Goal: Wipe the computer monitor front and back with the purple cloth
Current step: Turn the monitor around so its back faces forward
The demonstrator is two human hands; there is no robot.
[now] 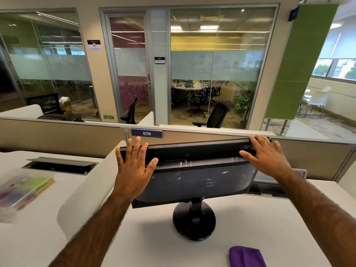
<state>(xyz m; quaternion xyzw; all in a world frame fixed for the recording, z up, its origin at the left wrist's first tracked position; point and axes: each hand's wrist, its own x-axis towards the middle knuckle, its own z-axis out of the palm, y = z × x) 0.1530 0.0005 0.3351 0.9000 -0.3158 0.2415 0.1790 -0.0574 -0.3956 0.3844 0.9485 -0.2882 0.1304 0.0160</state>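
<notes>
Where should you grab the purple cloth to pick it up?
Probably from straight above: pinch the cloth's puffy middle, since it lies in a soft folded heap on the desk, with no handle or stiff edge. The right hand is nearer, though it now rests open on the monitor's top corner.

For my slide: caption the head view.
The left hand and right hand rest flat on the monitor back; the purple cloth lies on the desk.
</notes>
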